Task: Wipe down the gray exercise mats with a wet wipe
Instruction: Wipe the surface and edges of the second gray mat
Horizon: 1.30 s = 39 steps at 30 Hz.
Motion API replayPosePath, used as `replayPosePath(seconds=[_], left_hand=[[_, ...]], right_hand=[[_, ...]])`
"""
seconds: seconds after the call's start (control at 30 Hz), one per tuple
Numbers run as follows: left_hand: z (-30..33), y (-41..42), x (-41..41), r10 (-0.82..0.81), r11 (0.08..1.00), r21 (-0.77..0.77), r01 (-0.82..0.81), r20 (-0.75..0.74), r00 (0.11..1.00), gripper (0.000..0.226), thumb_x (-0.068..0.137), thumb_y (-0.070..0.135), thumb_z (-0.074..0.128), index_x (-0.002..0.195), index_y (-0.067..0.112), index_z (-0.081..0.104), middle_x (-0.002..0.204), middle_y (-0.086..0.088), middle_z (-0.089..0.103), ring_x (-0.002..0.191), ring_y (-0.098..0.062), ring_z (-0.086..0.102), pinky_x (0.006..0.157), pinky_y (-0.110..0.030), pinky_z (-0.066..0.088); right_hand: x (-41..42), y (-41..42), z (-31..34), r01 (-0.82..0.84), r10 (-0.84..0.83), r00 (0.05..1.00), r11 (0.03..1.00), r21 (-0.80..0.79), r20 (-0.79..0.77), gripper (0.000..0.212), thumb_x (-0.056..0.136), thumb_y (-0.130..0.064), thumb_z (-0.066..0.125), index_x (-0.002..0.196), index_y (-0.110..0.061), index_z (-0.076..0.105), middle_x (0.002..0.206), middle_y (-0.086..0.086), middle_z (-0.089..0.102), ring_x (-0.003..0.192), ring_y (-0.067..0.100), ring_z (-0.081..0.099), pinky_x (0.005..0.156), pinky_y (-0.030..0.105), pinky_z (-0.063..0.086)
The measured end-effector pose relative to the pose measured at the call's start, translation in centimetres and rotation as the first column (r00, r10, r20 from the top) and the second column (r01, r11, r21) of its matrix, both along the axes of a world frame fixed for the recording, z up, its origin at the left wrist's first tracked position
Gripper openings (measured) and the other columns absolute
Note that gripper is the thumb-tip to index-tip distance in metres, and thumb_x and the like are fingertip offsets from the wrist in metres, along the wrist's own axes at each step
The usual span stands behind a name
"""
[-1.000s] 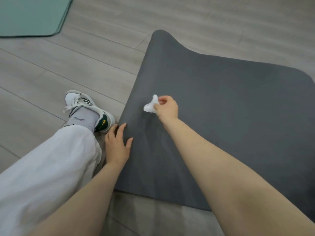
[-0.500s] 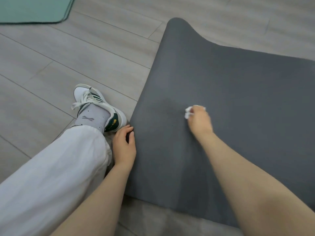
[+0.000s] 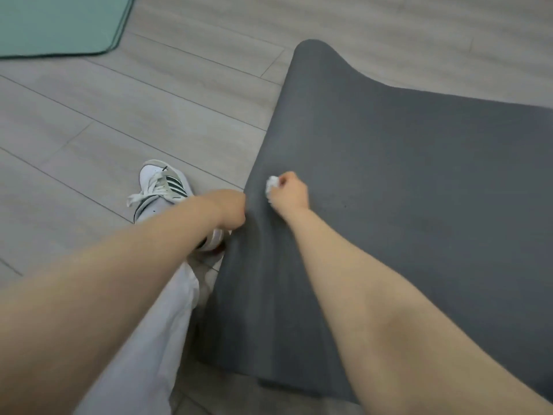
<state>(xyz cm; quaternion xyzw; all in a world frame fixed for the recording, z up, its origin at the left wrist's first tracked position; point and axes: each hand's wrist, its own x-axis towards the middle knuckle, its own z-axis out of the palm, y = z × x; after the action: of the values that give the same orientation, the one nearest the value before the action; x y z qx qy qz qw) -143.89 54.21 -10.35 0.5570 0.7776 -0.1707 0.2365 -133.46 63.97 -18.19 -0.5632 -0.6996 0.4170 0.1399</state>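
A dark gray exercise mat [image 3: 419,190] lies on the floor and fills the right half of the view. My right hand [image 3: 291,193] pinches a crumpled white wet wipe [image 3: 272,185] and presses it on the mat close to its left edge. My left hand [image 3: 230,211] is at that same left edge, just left of the wipe. Its fingers are curled round the edge and hidden under the mat, which looks slightly raised there.
A teal mat [image 3: 54,22] lies at the top left on the gray wood-look floor [image 3: 149,100]. My white sneaker [image 3: 161,184] and white trouser leg [image 3: 143,354] sit left of the gray mat, partly under my left forearm.
My right hand has swept the wipe leftwards, back to the mat's left edge. My left hand has moved forward along the edge, and its fingers have gone from lying on top to curling under it.
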Motion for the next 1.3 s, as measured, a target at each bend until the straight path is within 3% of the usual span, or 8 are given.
replayPosePath(seconds=[0.23, 0.47, 0.67, 0.87, 0.97, 1.03, 1.17, 1.3], left_hand=[[-0.3, 0.3, -2.7, 0.158, 0.98, 0.078, -0.182, 0.25, 0.955, 0.052, 0.1, 0.019, 0.047, 0.15, 0.013, 0.033, 0.15, -0.009, 0.045, 0.134, -0.026, 0.045, 0.102, -0.026, 0.035], [-2.7, 1.8, -1.8, 0.39, 0.818, 0.128, -0.56, 0.592, 0.705, 0.023, 0.098, 0.019, 0.051, 0.121, 0.015, 0.047, 0.123, -0.022, 0.062, 0.092, -0.024, 0.055, 0.077, -0.032, 0.044], [-2.8, 2.1, -1.8, 0.449, 0.744, 0.031, -0.667, 0.716, 0.534, 0.028, 0.097, 0.012, 0.058, 0.122, 0.014, 0.044, 0.119, -0.016, 0.062, 0.089, -0.022, 0.059, 0.072, -0.032, 0.053], [-3.7, 1.7, -2.4, 0.499, 0.755, -0.058, -0.653, 0.698, 0.514, 0.037, 0.097, 0.014, 0.056, 0.133, 0.011, 0.05, 0.118, -0.006, 0.065, 0.097, -0.017, 0.061, 0.077, -0.029, 0.054], [-4.3, 1.0, -3.1, 0.494, 0.809, -0.109, -0.577, 0.656, 0.57, 0.033, 0.095, 0.006, 0.044, 0.122, 0.018, 0.057, 0.098, -0.005, 0.064, 0.079, -0.014, 0.056, 0.07, -0.027, 0.051], [-4.2, 0.8, -3.9, 0.568, 0.746, -0.2, -0.635, 0.688, 0.452, 0.051, 0.092, -0.002, 0.036, 0.131, 0.026, 0.055, 0.097, -0.002, 0.068, 0.078, -0.015, 0.06, 0.07, -0.027, 0.052], [-3.3, 0.8, -3.5, 0.593, 0.679, -0.259, -0.687, 0.745, 0.306, 0.055, 0.093, 0.0, 0.03, 0.13, 0.032, 0.056, 0.12, -0.004, 0.069, 0.091, -0.021, 0.067, 0.075, -0.028, 0.055], [-3.0, 0.6, -3.0, 0.53, 0.709, -0.198, -0.677, 0.783, 0.325, 0.048, 0.098, 0.005, 0.034, 0.128, 0.034, 0.059, 0.112, -0.001, 0.069, 0.09, -0.019, 0.064, 0.074, -0.025, 0.054]], right_hand=[[2.3, -0.5, -0.6, -0.492, 0.481, 0.871, 0.857, 0.152, 0.105, 0.018, 0.072, 0.008, 0.046, 0.073, -0.008, 0.056, 0.092, 0.004, 0.069, 0.107, 0.025, 0.06, 0.112, 0.015, 0.017], [22.5, 2.5, -1.8, 0.065, -0.12, 0.98, 0.947, 0.314, 0.16, 0.01, 0.083, -0.008, 0.054, 0.083, -0.014, 0.061, 0.101, -0.002, 0.068, 0.104, 0.029, 0.06, 0.104, 0.031, 0.039], [29.7, 2.8, -0.4, 0.623, -0.688, 0.689, 0.723, 0.297, 0.229, 0.031, 0.092, -0.024, 0.053, 0.104, 0.005, 0.054, 0.111, 0.029, 0.059, 0.104, 0.045, 0.055, 0.085, 0.044, 0.044], [4.0, -1.3, -0.4, 0.008, -0.02, 0.995, 0.993, 0.115, 0.102, 0.018, 0.091, -0.016, 0.055, 0.096, 0.0, 0.06, 0.104, 0.023, 0.063, 0.099, 0.036, 0.057, 0.079, 0.036, 0.042], [-2.4, -4.8, 0.7, -0.304, 0.303, 0.953, 0.95, 0.069, 0.021, 0.008, 0.092, -0.017, 0.053, 0.094, -0.009, 0.056, 0.105, 0.015, 0.06, 0.1, 0.034, 0.055, 0.073, 0.03, 0.037], [-0.9, -4.2, 0.4, -0.438, 0.43, 0.899, 0.889, 0.135, 0.087, 0.009, 0.093, -0.016, 0.051, 0.093, -0.008, 0.055, 0.106, 0.014, 0.057, 0.096, 0.033, 0.055, 0.073, 0.03, 0.038], [8.2, -0.7, -1.3, -0.395, 0.339, 0.905, 0.893, 0.216, 0.257, 0.006, 0.084, -0.012, 0.052, 0.09, -0.014, 0.051, 0.106, 0.011, 0.051, 0.085, 0.034, 0.058, 0.071, 0.032, 0.045], [22.3, 0.4, -1.5, 0.031, -0.13, 0.937, 0.955, 0.294, 0.324, 0.01, 0.083, -0.019, 0.059, 0.082, -0.014, 0.05, 0.095, 0.014, 0.066, 0.085, 0.038, 0.062, 0.069, 0.035, 0.047]])
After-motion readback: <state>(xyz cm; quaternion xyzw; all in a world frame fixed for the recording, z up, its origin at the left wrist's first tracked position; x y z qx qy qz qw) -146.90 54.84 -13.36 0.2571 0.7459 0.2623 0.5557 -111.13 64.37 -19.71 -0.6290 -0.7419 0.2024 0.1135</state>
